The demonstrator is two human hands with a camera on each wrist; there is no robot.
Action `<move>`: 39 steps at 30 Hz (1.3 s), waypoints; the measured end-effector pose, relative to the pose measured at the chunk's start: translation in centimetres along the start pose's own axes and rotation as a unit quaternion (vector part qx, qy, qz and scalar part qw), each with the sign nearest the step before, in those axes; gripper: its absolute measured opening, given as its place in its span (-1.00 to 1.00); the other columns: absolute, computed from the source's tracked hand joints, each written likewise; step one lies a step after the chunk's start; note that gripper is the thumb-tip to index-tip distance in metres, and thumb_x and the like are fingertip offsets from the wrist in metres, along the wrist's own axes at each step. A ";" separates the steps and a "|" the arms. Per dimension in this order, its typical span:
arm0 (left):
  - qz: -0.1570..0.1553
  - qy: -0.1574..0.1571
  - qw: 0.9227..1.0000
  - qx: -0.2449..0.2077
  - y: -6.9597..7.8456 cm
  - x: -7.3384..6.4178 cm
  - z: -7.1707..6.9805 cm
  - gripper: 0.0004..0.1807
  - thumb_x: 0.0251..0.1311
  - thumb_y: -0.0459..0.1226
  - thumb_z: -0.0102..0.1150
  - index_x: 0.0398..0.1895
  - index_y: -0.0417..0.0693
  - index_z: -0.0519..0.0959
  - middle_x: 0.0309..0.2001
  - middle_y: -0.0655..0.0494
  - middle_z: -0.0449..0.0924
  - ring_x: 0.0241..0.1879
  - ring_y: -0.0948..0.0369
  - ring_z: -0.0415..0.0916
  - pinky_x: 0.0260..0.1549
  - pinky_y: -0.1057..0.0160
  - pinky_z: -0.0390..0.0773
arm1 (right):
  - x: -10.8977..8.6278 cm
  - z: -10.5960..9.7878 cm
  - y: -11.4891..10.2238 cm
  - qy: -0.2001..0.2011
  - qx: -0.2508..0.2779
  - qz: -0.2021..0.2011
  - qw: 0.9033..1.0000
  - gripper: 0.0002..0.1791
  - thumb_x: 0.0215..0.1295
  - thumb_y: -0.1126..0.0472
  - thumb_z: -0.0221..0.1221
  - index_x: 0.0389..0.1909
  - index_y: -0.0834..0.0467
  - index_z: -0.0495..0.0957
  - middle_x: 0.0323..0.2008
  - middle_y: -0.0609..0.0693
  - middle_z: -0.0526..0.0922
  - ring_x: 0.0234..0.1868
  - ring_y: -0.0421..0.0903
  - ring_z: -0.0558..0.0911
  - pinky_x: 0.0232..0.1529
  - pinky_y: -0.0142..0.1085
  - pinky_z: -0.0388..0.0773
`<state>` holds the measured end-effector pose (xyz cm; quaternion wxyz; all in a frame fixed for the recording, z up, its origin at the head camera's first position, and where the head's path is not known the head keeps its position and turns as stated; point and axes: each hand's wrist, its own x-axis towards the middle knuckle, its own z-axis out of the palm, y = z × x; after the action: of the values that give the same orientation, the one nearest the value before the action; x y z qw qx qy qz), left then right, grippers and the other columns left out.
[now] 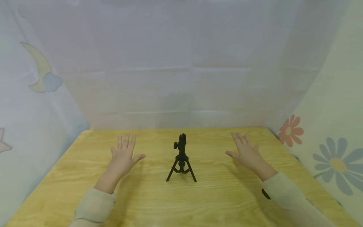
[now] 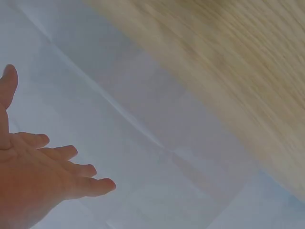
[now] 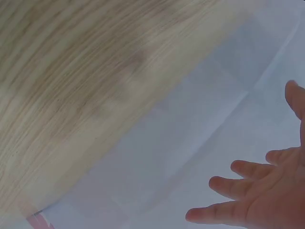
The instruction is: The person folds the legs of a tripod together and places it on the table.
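A small black tripod (image 1: 181,157) stands upright on the wooden table, its legs spread and a knob sticking out on its left side. To its left is my left hand (image 1: 122,160), fingers straight and spread, with the thumb pointing toward the tripod. On the other side my right hand (image 1: 248,155) is held out the same way, apart from the tripod and holding nothing. Both wrist views show the palm side: the left hand (image 2: 38,176) at the lower left, the right hand (image 3: 267,191) at the lower right, each with its fingers extended.
The wood-grain table (image 1: 221,201) ends at a pale, creased backdrop (image 1: 175,94). A side sheet with a moon and cloud (image 1: 42,69) hangs on the left, and one with large flowers (image 1: 337,164) on the right. A dark object (image 1: 265,194) shows under the right cuff.
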<state>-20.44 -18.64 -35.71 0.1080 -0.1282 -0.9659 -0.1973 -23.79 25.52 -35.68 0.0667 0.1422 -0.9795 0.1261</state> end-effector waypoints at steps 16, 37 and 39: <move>-0.008 -0.031 0.990 -0.140 3.4 0.2 -1.0 -0.12 0.43 -0.15 0.16 0.57 -0.35 -0.08 0.55 -0.36 -0.07 0.52 -0.31 -0.16 0.43 -0.31 -0.04 | -2.4 0.4 -2.3 0.012 0.149 -0.001 0.989 -0.29 0.49 0.16 0.14 0.46 0.44 0.12 0.38 0.48 0.26 0.32 0.46 0.33 0.19 0.32 0.39; -0.027 -0.057 0.962 -0.266 7.8 1.1 -0.1 -0.20 0.42 -0.20 0.18 0.59 -0.17 0.04 0.55 -0.17 0.10 0.45 -0.20 0.19 0.32 -0.28 0.29 | -2.7 3.6 -7.1 0.078 0.279 -0.054 0.956 -0.58 0.28 0.43 0.27 0.16 0.40 0.51 -0.27 0.05 0.64 -0.15 0.12 0.66 -0.13 0.01 0.65; -0.027 -0.052 0.959 -0.278 8.2 1.2 0.0 -0.22 0.41 -0.22 0.19 0.58 -0.17 0.07 0.54 -0.17 0.12 0.43 -0.20 0.21 0.31 -0.28 0.31 | -2.6 3.8 -7.5 0.065 0.290 -0.046 0.954 -0.59 0.29 0.44 0.26 0.16 0.39 0.52 -0.27 0.05 0.63 -0.15 0.10 0.66 -0.15 -0.08 0.66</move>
<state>-19.19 -11.12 -32.56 0.0124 -0.1374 -0.8805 -0.4535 -19.48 18.27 -38.04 0.0922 0.1921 -0.8866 0.4105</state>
